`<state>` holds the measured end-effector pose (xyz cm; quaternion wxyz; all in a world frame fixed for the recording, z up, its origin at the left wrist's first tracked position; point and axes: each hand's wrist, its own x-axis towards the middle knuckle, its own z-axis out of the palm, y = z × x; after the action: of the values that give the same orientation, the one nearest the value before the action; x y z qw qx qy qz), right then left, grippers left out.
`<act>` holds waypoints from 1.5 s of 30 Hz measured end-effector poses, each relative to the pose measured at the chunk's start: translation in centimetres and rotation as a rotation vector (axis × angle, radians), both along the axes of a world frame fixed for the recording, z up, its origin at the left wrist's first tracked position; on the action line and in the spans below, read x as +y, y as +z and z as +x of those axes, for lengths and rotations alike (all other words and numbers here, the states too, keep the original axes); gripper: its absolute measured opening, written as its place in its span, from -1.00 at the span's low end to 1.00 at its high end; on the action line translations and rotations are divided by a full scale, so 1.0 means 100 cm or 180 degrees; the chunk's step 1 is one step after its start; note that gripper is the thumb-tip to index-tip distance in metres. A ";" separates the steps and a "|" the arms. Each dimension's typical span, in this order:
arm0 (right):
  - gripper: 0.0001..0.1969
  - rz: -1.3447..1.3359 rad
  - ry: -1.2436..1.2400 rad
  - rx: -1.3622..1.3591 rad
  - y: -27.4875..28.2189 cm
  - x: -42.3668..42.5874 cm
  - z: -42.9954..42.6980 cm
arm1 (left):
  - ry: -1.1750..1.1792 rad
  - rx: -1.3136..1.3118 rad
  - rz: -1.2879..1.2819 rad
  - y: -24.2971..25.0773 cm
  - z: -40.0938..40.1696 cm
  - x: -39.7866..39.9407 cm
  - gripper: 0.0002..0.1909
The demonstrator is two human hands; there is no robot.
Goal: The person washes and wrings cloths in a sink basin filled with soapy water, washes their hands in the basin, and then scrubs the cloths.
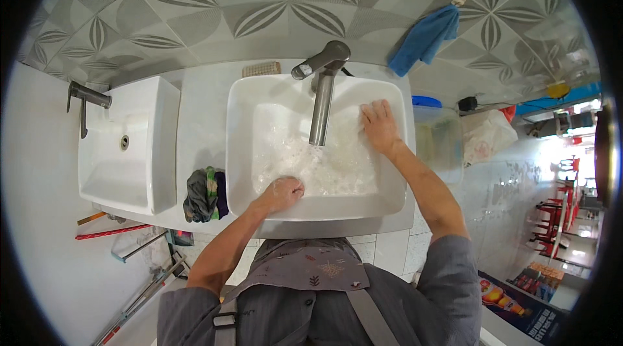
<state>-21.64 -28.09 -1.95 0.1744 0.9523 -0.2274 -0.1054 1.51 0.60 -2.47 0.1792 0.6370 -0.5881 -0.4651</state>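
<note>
Water runs from a dark grey metal faucet (pixel 323 107) into a white rectangular washbasin (pixel 319 208) before me. Foamy, rippling water (pixel 336 166) covers the basin's floor. At the near left of the basin, my left hand (pixel 283 194) is curled and wet; its palm side is hidden, so I cannot tell if anything is inside it. Resting flat against the inner right wall is my right hand (pixel 379 124), its fingers extended and slightly apart, with nothing visible in it. The faucet's spout comes between the two hands.
Left of the basin lies a bunched grey, green and purple cloth (pixel 205 194). A second washbasin (pixel 114 151) stands farther left. Behind mine is a beige brush or sponge (pixel 261 69). A blue cloth (pixel 428 37) hangs on the tiled wall. To the right sits a translucent plastic bin (pixel 438 136).
</note>
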 end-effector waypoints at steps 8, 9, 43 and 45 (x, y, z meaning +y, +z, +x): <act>-0.44 -0.0061 -0.0688 -0.0623 0.019 0.016 0.015 | 0.0767 -0.1228 -0.0827 -0.014 0.024 0.005 -0.80; -0.45 -0.0338 -0.0559 -0.0428 0.016 0.030 0.010 | 0.0956 -0.1596 -0.1137 -0.014 0.026 0.003 -0.77; -0.27 0.0843 -0.0842 -0.2126 -0.074 0.088 0.052 | 0.0873 -0.2635 -0.1653 -0.032 0.041 -0.087 -0.23; -0.32 0.1015 -0.0523 -0.1757 -0.086 0.111 0.067 | -0.0214 -0.3100 -0.1255 -0.042 0.026 -0.069 -0.29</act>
<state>-14.97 -16.94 -10.58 -0.0543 0.9387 -0.3228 0.1086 4.15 -6.26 -6.69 -0.0133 0.7143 -0.6997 -0.0012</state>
